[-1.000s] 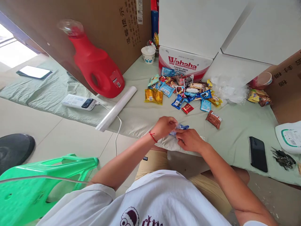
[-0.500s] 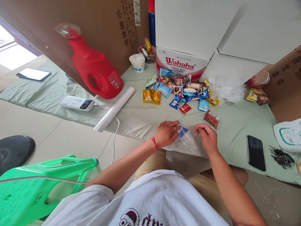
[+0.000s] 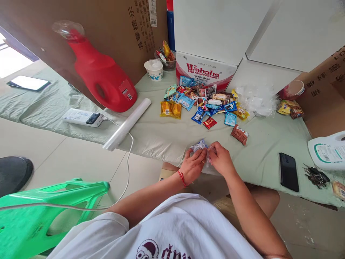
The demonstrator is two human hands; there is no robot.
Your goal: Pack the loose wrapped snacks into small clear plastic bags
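At the front edge of the cloth-covered surface, a blue snack packet in a clear plastic bag [image 3: 199, 144] is bunched up between my hands. My left hand [image 3: 192, 166] is closed over its near side, fingers wrapped on the plastic. Close against it, my right hand [image 3: 221, 158] pinches the loose, crumpled end of the same bag. Beyond them lies a pile of wrapped snacks [image 3: 185, 102], with a brown snack packet [image 3: 239, 134] lying apart from it on the right.
A clump of clear plastic bags [image 3: 256, 102] sits right of the pile. On the left are a plastic roll [image 3: 128, 124], a white power bank [image 3: 83, 118] with a cable, and a red jug [image 3: 107, 79]. A black phone [image 3: 289, 172] and keys [image 3: 316, 177] lie at right.
My right hand has moved left to meet my left hand. The bag, stretched out toward the right before, is now gathered tightly around the blue packet. The view has shifted slightly.
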